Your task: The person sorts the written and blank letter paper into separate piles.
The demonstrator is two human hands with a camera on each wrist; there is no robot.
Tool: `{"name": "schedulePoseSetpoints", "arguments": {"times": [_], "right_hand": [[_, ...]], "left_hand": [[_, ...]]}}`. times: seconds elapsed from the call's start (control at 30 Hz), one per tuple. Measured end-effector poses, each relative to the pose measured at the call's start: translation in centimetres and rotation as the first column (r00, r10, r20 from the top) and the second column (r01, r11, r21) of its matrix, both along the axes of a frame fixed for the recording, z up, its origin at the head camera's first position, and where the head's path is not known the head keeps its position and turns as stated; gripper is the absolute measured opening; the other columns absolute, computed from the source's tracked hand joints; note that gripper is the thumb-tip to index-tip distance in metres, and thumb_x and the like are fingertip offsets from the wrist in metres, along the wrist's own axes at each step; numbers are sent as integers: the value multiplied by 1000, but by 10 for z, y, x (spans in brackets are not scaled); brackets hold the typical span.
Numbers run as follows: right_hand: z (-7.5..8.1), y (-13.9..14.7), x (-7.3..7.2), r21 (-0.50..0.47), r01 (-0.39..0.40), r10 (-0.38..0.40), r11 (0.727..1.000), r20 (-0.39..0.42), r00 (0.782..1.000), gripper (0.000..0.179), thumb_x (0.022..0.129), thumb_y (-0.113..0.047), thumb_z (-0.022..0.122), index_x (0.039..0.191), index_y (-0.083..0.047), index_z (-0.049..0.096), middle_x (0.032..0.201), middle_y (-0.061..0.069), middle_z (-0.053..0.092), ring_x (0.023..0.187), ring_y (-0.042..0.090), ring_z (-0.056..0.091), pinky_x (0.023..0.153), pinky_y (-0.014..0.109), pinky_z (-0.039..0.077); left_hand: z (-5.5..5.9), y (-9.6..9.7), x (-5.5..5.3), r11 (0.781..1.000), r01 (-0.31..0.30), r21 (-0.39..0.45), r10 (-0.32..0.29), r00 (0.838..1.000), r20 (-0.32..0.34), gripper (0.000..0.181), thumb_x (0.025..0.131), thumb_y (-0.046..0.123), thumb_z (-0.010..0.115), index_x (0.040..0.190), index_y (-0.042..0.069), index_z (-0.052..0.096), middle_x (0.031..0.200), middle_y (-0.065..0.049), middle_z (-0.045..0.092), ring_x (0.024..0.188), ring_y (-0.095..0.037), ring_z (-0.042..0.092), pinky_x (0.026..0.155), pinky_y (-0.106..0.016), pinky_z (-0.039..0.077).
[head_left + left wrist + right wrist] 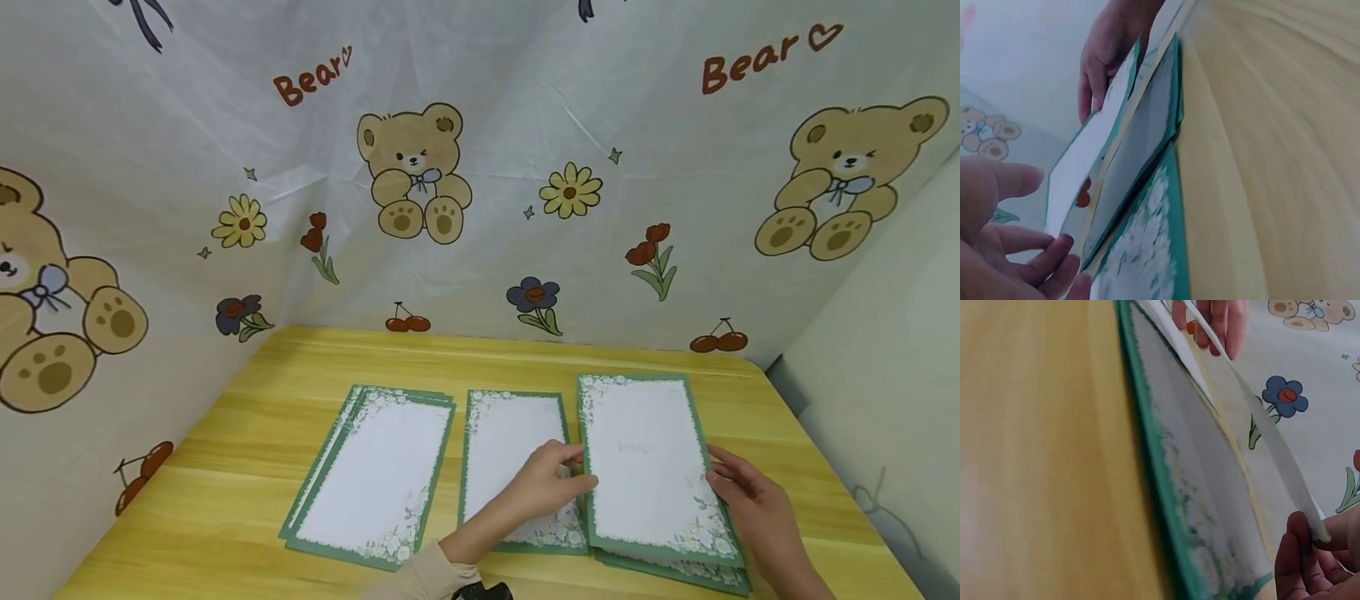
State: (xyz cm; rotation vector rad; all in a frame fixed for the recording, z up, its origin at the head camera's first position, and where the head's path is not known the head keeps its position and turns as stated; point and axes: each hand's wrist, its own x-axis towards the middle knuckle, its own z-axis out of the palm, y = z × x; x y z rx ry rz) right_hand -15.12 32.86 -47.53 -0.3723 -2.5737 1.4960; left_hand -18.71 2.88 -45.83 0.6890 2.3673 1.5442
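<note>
A white sheet of paper point(637, 458) with a green border and printed flowers is lifted over the right pile. At its left edge is my left hand point(551, 483), with the thumb in front and the fingers behind. My right hand point(761, 508) grips the opposite edge; the right wrist view shows the sheet point(1279, 456) edge-on between its thumb and fingers. Under the lifted sheet, similar sheets point(686, 568) lie stacked on the table. The left wrist view shows a gap between the raised sheet point(1088, 147) and that pile point(1138, 150).
Another bordered sheet point(502, 442) lies in the middle, partly behind my left forearm. Several overlapping sheets point(375, 475) form a pile at the left of the yellow wooden table point(217, 483). A bear-printed cloth point(487, 275) hangs behind the table.
</note>
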Motion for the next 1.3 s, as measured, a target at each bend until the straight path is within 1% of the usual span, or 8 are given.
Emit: {"name": "schedulePoseSetpoints", "arguments": {"times": [0.07, 0.23, 0.3, 0.43, 0.67, 0.8, 1.1, 1.3], "right_hand": [[-2, 0, 2, 7, 1, -1, 1000, 9, 1000, 51, 103, -28, 56, 146, -2, 48, 112, -9, 59, 88, -16, 49, 71, 13, 48], [-3, -2, 2, 85, 2, -4, 996, 24, 1000, 48, 104, -26, 53, 146, -2, 48, 129, 20, 58, 85, -21, 43, 70, 10, 46], [-4, 1, 3, 126, 1, -4, 992, 23, 1000, 48, 104, -27, 53, 145, -1, 49, 131, 25, 56, 83, -22, 42, 69, 9, 44], [-5, 4, 4, 162, -6, 1, 987, 30, 1000, 49, 104, -29, 53, 143, 0, 50, 129, 26, 58, 83, -22, 42, 69, 8, 43], [-8, 8, 8, 219, -28, 20, 975, 37, 999, 47, 104, -27, 53, 141, 3, 52, 126, 27, 60, 81, -21, 44, 68, 10, 45], [-9, 8, 10, 269, -31, 30, 963, 11, 999, 46, 103, -24, 56, 138, 5, 54, 121, 26, 63, 79, -17, 49, 67, 14, 47], [-3, 9, 12, 339, -48, 21, 939, 83, 996, 60, 101, -38, 57, 137, 9, 52, 118, 24, 64, 86, 18, 60, 66, 24, 48], [-3, 10, 13, 398, -45, 23, 916, 59, 998, 58, 99, -34, 60, 135, 10, 51, 120, 28, 62, 86, 25, 59, 64, 28, 47]], "left_hand": [[-2, 6, -2, 998, -10, -54, 8, 1000, -22, 43, 95, 29, 67, 118, -7, 64, 106, -6, 55, 104, -20, 51, 82, -29, 45], [-7, 13, -3, 983, -45, -179, 30, 996, -88, 33, 92, 34, 68, 96, 1, 66, 96, -6, 56, 96, -20, 49, 75, -38, 43], [-7, 15, -2, 975, -52, -217, 28, 993, -111, 29, 92, 34, 69, 98, 6, 69, 97, -6, 58, 95, -20, 51, 74, -43, 43], [-7, 19, -1, 972, -45, -229, 13, 990, -139, 33, 90, 31, 70, 70, 13, 51, 76, -1, 50, 74, -13, 42, 64, -36, 32], [-8, 22, -1, 967, -29, -254, -12, 987, -159, 21, 90, 30, 71, 80, 13, 65, 74, 1, 50, 73, -11, 44, 63, -32, 32], [-9, 22, -2, 965, -9, -262, -38, 984, -173, 28, 90, 30, 71, 71, 15, 57, 64, 3, 40, 63, -9, 34, 59, -29, 28], [-10, 25, -2, 960, -3, -281, -53, 980, -190, 21, 90, 33, 71, 77, 18, 63, 65, 4, 39, 64, -9, 33, 59, -28, 27], [-8, 26, -1, 959, 0, -284, -55, 981, -186, 19, 89, 33, 71, 81, 17, 67, 66, 3, 42, 65, -10, 35, 60, -29, 27]]}}
